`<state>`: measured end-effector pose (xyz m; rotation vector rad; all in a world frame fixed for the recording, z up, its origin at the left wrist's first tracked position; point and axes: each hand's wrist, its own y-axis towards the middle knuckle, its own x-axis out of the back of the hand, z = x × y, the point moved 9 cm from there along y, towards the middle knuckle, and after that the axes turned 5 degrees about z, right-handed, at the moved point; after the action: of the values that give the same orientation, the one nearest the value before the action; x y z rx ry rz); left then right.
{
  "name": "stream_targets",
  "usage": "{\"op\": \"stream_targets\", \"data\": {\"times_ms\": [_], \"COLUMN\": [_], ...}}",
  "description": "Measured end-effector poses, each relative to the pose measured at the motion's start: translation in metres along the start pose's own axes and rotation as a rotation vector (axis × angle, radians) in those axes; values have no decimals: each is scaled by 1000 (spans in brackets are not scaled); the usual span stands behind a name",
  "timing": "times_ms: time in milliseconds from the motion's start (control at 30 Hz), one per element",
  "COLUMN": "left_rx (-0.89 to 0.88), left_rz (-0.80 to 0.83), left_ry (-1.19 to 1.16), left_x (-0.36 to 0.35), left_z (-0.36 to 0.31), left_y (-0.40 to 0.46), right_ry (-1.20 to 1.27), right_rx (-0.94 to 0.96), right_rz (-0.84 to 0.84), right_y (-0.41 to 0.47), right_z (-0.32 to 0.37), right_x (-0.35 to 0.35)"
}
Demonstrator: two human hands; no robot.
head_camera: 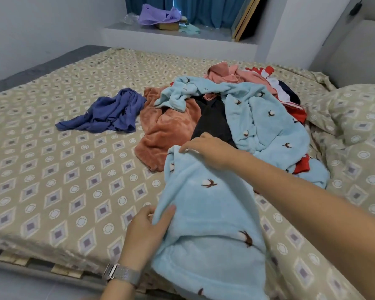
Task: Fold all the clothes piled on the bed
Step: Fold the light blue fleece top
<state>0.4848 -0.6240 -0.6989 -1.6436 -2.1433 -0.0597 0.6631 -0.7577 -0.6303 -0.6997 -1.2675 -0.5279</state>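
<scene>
A light blue fleece garment (206, 224) with small cotton-flower prints stretches from the bed's near edge back into the clothes pile (236, 109). My left hand (147, 230) grips its near left edge, thumb on top. My right hand (206, 148) pinches its far edge by the pile. The pile holds an orange fleece piece (167, 131), a dark garment (214, 122), pink (225, 74) and red-white pieces (290, 100). A crumpled blue-purple garment (110, 113) lies apart on the left.
The bed (52, 169) has a beige diamond-patterned sheet. A pillow (359, 113) in the same pattern sits at the right. Behind the bed, a ledge (167, 33) carries a purple bag and a box. Wooden slats show at the bed's near edge.
</scene>
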Motion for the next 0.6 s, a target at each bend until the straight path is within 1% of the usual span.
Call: {"op": "stream_targets", "data": {"times_ms": [100,167,200,267,333,367,433,467,500,533,567,600], "left_rx": [-11,5,28,87,119,127,129,147,165,165,137,78], "left_rz": [83,132,187,358,482,489,480,509,552,581,555,479], "left_ry": [-30,-65,-90,-145,-155,-126,47,169,243,265,279,286], "left_x": [-13,-18,-22,-29,-27,-20,-4,0,0,-2,-4,-4], "left_z": [-7,-10,-8,-7,-4,-1,9,16,20,25,26,21], "left_y": [-7,-7,-6,-9,-9,-6,4,6,5,4,5,6], "right_ry": [-18,-23,-29,-5,12,-4,-55,-60,-42,-9,29,69], "right_rx": [5,54,89,140,170,174,165,187,213,220,221,214], "right_rz": [147,191,198,184,61,-14,-94,-71,-4,70,96,79], "right_y": [16,21,22,22,21,20,16,16,16,18,21,26], "right_z": [-22,-24,-21,-17,-15,-14,-6,1,11,17,20,21], "right_x": [1,2,4,12,37,47,54,46,35,22,17,20]}}
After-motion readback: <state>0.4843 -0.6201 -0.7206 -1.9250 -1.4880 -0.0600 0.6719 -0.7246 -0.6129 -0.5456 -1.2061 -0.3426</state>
